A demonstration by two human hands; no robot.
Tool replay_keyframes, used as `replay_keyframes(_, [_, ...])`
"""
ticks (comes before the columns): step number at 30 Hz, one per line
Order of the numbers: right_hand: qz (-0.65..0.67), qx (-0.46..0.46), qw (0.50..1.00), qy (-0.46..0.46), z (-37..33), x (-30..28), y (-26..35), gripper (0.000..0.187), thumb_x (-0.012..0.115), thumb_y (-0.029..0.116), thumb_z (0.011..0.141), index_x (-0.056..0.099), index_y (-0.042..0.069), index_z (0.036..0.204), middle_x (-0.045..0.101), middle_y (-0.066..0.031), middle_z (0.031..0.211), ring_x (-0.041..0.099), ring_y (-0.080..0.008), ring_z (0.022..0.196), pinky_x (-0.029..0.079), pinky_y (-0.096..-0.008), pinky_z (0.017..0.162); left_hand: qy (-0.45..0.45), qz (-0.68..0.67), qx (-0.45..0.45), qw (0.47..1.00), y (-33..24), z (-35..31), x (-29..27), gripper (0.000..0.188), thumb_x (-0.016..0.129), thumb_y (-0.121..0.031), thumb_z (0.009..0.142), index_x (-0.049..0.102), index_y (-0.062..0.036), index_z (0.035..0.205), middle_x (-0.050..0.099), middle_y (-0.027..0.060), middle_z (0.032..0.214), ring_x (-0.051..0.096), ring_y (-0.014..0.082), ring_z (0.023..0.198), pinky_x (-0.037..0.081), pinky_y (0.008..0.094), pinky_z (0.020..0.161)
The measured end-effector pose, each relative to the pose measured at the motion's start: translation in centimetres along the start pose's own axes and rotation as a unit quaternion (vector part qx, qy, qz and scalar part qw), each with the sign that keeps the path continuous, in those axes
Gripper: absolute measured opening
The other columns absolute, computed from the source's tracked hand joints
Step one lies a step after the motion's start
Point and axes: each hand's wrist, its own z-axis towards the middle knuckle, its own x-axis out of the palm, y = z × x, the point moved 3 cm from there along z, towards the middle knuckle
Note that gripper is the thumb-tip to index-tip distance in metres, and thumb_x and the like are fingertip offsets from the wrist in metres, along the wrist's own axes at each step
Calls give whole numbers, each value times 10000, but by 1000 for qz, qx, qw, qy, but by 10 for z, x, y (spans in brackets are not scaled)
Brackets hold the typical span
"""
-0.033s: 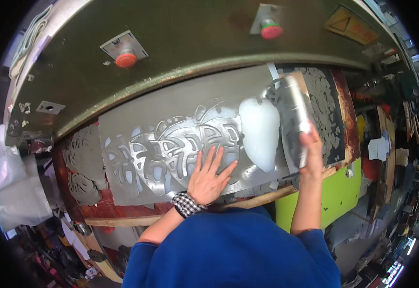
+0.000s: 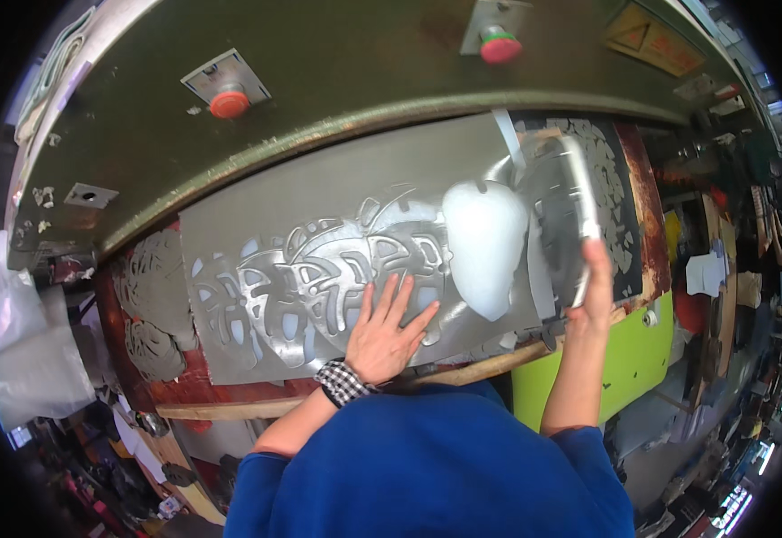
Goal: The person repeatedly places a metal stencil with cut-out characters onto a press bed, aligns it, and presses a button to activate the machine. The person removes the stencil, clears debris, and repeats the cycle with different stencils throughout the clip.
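Observation:
My left hand (image 2: 385, 334) lies flat with fingers spread on a dark grey sheet (image 2: 319, 197). Beside its fingertips the sheet is cut through with curved, shoe-upper-like shapes. Right of these is a large rounded pale opening (image 2: 485, 251). At the sheet's right end, my right hand (image 2: 593, 285) grips the near edge of a cutting die (image 2: 586, 197) with a bright metal rim, tilted up on its side. The die is partly blurred, and its far lower edge cannot be made out.
A green machine beam (image 2: 337, 63) with red push buttons (image 2: 230, 101) spans the far side. Stacks of cut grey pieces (image 2: 151, 350) lie at the left, others (image 2: 622, 170) behind the die. A wooden strip (image 2: 230, 412) edges the near side, by a lime-green panel (image 2: 633, 368).
My right hand has moved slightly right and turned the die, so more of its inner side shows. The left hand has stayed nearly in place on the sheet.

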Motion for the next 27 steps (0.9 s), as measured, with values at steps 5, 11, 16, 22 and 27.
replay_keyframes(5, [-193, -196, 949, -155, -41, -60, 35, 728, 704, -22, 800, 338, 20, 1428, 584, -142, 1162, 585, -169, 987, 479, -291, 846, 11, 13, 34, 999, -31, -37, 0, 549, 726, -247, 768, 564, -257, 1292, 397, 172, 1428, 352, 360, 1340, 254, 589, 1092])
replay_keyframes(11, [-114, -236, 963, -67, -97, -88, 32, 823, 711, 26, 782, 256, 2, 1467, 547, -187, 1211, 567, -192, 1020, 457, -274, 865, -127, -70, 108, 984, -65, 9, -33, 360, 726, -166, 737, 651, -131, 1088, 611, 86, 1157, 563, 259, 1116, 340, 540, 1056])
replay_keyframes(16, [-124, -157, 976, -83, -96, -113, 5, 864, 717, -6, 778, 225, 33, 1487, 605, -196, 1126, 598, -164, 919, 478, -264, 812, -138, 99, 299, 939, -111, 80, 6, 350, 625, -135, 765, 627, -86, 1111, 626, 74, 1077, 561, 236, 1095, 354, 490, 1060])
replay_keyframes(22, [-698, -244, 635, -223, -70, -132, -10, 772, 836, 217, 661, 490, 38, 1327, 578, -229, 1157, 562, -367, 1032, 416, -457, 961, -101, -93, 226, 964, -97, 100, 1, 161, 643, -102, 745, 647, -45, 896, 607, 78, 852, 629, 242, 804, 519, 384, 700])
replay_keyframes(27, [-612, -349, 693, -149, -105, -96, -15, 353, 753, 131, 767, 629, -8, 1067, 551, -181, 1197, 615, -278, 882, 488, -409, 813, -439, -459, -68, 769, 3, 124, -141, 61, 534, -57, 867, 575, -30, 832, 520, -48, 653, 452, 40, 585, 387, 219, 523])
